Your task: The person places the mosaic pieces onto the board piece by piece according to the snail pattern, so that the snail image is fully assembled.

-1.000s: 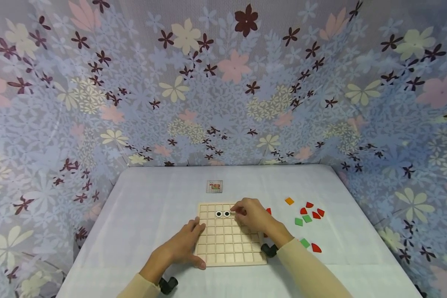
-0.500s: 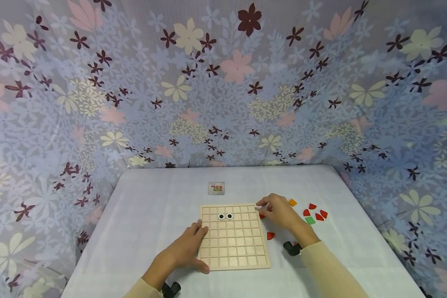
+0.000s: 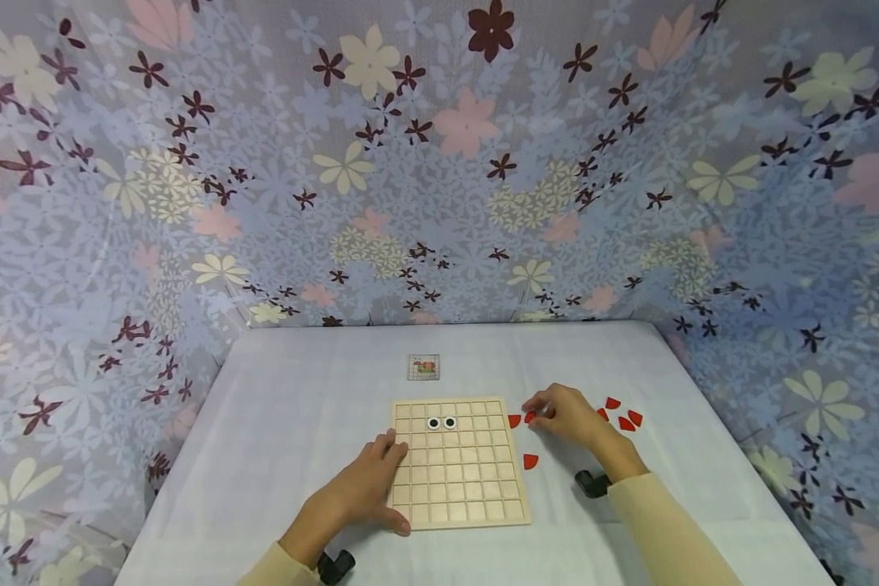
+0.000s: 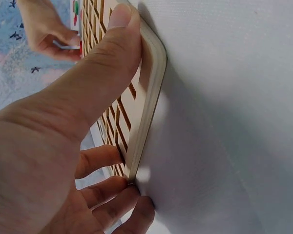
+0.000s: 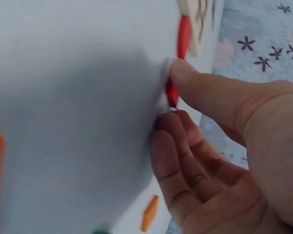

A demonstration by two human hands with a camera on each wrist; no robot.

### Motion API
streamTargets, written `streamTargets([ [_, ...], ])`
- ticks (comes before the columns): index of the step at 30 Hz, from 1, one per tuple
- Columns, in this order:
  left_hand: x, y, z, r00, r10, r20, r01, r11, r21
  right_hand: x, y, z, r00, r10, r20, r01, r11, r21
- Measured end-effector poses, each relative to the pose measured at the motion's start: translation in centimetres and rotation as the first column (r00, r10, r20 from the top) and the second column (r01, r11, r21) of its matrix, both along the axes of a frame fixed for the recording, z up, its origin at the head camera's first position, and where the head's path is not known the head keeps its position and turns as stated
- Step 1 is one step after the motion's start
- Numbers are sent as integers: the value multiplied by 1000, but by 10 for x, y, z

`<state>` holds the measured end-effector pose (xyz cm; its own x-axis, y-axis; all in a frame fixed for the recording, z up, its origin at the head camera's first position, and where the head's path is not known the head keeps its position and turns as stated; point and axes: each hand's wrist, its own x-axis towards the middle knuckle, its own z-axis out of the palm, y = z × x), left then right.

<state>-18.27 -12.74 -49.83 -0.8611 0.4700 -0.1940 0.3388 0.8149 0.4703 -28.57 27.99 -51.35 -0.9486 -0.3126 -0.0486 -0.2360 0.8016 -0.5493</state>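
Note:
A square wooden grid board (image 3: 461,472) lies on the table with two round eye pieces (image 3: 442,423) side by side in an upper row. My left hand (image 3: 362,484) rests at its left edge, with the thumb at the near corner and the fingers (image 4: 105,192) along the side. Right of the board, my right hand (image 3: 571,419) pinches a red curved-edge piece (image 5: 172,92) between thumb and fingertips, low over the tabletop. Another red piece (image 3: 514,421) lies beside the board's edge, and one more red piece (image 3: 531,461) sits nearer me.
Several red pieces (image 3: 626,423) are scattered past my right hand. Orange pieces (image 5: 149,213) show in the right wrist view. A small picture card (image 3: 423,367) lies beyond the board. Flower-patterned cloth (image 3: 439,244) surrounds the table (image 3: 300,382).
My right hand has moved right, off the board beside the eye pieces, past its edge with something whitish in the fingers, then to the red piece. The left hand has stayed at the board.

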Motion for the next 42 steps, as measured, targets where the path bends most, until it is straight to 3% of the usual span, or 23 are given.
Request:
streamTargets([
  [15,-1,4,0,998,44,35,-44,999,8,-2,1,-8,1000,-17,2,17,999,39],
  [25,-2,2,0,997,67,48,-68,997,26,-2,1,-10,1000,-15,9,16,999,-31],
  [34,-2,1,-11,997,59,56,-60,998,25,1,-1,-11,1000,-15,17,15,1000,-25],
  [42,-2,1,-7,998,45,40,-46,999,19,-1,1,-14,1000,-23,2,23,998,-53],
])
